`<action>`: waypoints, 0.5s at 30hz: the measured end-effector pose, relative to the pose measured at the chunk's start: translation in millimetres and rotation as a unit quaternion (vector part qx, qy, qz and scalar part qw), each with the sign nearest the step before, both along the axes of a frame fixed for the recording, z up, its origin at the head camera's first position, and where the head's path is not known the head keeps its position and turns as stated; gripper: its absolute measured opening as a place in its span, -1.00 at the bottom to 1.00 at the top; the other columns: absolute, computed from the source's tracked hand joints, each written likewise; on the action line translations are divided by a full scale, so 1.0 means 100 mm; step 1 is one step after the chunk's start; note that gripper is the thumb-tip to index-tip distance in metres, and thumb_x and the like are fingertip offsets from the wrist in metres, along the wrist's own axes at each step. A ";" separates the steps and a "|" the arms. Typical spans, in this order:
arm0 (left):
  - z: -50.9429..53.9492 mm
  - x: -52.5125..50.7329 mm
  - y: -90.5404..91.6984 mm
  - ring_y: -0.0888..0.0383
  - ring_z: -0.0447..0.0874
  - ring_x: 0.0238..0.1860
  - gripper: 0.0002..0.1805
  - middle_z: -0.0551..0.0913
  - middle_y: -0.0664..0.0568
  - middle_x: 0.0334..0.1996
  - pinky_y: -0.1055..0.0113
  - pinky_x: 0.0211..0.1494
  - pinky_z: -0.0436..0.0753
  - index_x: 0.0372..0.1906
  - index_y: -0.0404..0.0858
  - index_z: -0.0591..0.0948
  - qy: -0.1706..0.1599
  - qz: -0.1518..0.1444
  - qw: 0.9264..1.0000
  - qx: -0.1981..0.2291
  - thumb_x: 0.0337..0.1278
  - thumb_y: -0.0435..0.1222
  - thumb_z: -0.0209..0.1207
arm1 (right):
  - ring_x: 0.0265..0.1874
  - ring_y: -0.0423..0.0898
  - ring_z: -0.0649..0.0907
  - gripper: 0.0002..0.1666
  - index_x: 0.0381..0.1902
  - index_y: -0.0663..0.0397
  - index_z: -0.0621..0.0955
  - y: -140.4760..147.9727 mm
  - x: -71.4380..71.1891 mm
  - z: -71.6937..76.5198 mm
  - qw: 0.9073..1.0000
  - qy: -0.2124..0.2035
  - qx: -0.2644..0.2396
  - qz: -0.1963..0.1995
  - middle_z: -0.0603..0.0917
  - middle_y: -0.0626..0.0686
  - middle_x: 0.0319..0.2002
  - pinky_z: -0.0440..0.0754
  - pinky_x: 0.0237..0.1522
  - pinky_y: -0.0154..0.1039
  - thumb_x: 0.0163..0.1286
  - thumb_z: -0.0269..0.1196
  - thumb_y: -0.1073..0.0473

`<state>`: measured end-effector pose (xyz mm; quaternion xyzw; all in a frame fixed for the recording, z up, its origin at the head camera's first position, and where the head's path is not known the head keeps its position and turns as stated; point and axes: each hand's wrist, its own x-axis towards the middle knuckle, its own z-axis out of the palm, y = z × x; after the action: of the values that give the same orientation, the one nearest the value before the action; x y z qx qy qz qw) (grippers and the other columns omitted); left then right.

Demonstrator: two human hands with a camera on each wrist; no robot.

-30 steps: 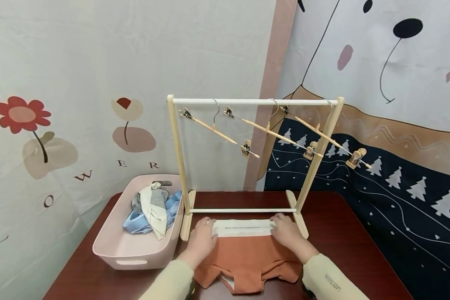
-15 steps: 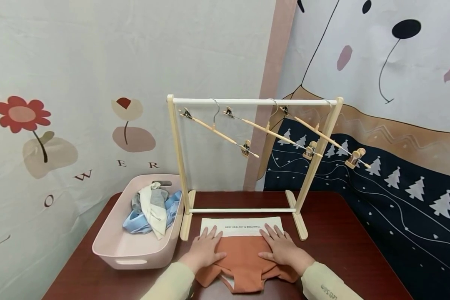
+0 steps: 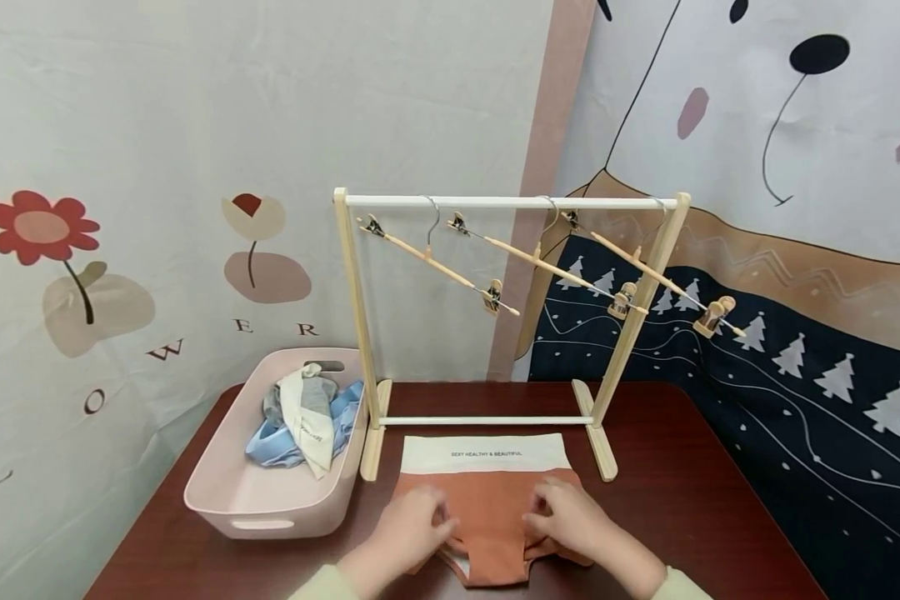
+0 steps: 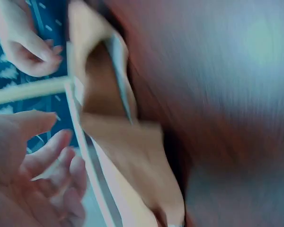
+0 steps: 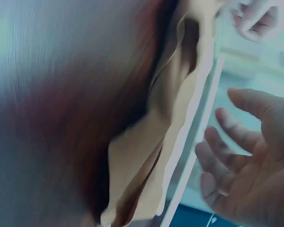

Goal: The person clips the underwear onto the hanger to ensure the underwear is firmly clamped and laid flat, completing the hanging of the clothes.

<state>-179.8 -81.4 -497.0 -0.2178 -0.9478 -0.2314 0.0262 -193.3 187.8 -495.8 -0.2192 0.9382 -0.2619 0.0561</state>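
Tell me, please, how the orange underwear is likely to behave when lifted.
The underwear will probably flop and sag, since its leg edges lie in soft folds. It looks light, being thin cloth, and unlikely to roll, lying mostly flat.

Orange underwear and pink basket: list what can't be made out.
Head view: sides of the orange underwear, partly covered by the left grip and right grip.
Head view: lettering on the white cloth in the pink basket, too small.
Left wrist view: rest of the orange underwear, cut off by the bottom edge.
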 end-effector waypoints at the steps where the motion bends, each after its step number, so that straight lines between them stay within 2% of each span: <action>1: 0.02 0.07 0.00 0.38 0.40 -0.56 -0.79 0.48 0.30 -0.58 0.44 -0.53 0.37 -0.60 0.00 0.55 -0.034 -0.011 0.999 0.014 -0.02 -0.06 0.30 | -0.59 -0.32 0.40 -0.79 -0.53 -0.14 0.55 0.00 0.06 0.02 0.999 -0.034 -0.021 0.005 0.49 -0.19 -0.50 0.36 -0.55 -0.36 0.18 0.34 -0.02; 3: 0.04 0.18 0.01 0.42 0.40 -0.58 -0.78 0.52 0.33 -0.61 0.46 -0.53 0.38 -0.62 0.00 0.60 -0.112 -0.028 0.992 0.040 -0.01 -0.05 0.30 | -0.62 -0.34 0.42 -0.78 -0.54 -0.10 0.60 0.01 0.16 0.02 0.993 -0.102 -0.053 0.015 0.55 -0.18 -0.55 0.37 -0.58 -0.37 0.20 0.33 -0.03; 5: 0.02 0.25 0.03 0.42 0.45 -0.57 -0.80 0.58 0.31 -0.60 0.45 -0.50 0.44 -0.58 -0.03 0.67 -0.180 -0.044 0.981 0.064 0.01 -0.06 0.30 | -0.64 -0.34 0.46 -0.78 -0.51 -0.06 0.65 0.02 0.23 -0.01 0.984 -0.156 -0.078 0.026 0.60 -0.15 -0.58 0.40 -0.59 -0.37 0.22 0.31 -0.03; 7: -0.03 0.29 0.06 0.41 0.50 -0.55 -0.83 0.61 0.27 -0.58 0.43 -0.47 0.48 -0.51 -0.09 0.70 -0.241 -0.050 0.965 0.092 0.03 -0.11 0.29 | -0.67 -0.34 0.46 -0.77 -0.50 -0.01 0.68 0.01 0.27 -0.06 0.978 -0.183 -0.095 0.031 0.61 -0.14 -0.62 0.40 -0.61 -0.37 0.22 0.31 -0.01; 8: -0.05 0.30 0.07 0.40 0.51 -0.53 -0.85 0.61 0.26 -0.56 0.43 -0.45 0.50 -0.47 -0.12 0.70 -0.257 -0.052 0.960 0.102 0.04 -0.14 0.30 | -0.67 -0.33 0.46 -0.78 -0.50 0.01 0.68 0.00 0.28 -0.08 0.975 -0.191 -0.107 0.034 0.61 -0.14 -0.63 0.40 -0.60 -0.38 0.23 0.30 0.02; 11: -0.13 0.32 0.12 0.38 0.46 -0.49 -0.86 0.54 0.21 -0.52 0.44 -0.41 0.49 -0.44 -0.18 0.65 -0.264 -0.056 0.956 0.114 -0.01 -0.20 0.33 | -0.69 -0.32 0.45 -0.79 -0.52 0.07 0.66 -0.05 0.30 -0.16 0.970 -0.201 -0.138 0.027 0.55 -0.16 -0.66 0.41 -0.59 -0.39 0.23 0.31 0.09; 15: -0.15 0.34 0.20 0.38 0.34 -0.49 -0.81 0.40 0.22 -0.49 0.45 -0.41 0.42 -0.51 -0.12 0.56 -0.215 -0.055 0.971 0.082 -0.08 -0.19 0.36 | -0.68 -0.23 0.46 -0.80 -0.49 0.17 0.61 -0.10 0.31 -0.19 0.953 -0.240 -0.187 -0.005 0.50 -0.12 -0.66 0.42 -0.56 -0.34 0.24 0.29 0.16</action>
<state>-146.0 -61.6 -512.0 -0.2121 -0.8953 -0.3513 -0.1736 -162.5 177.6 -515.0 -0.1520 0.8325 -0.4775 0.2365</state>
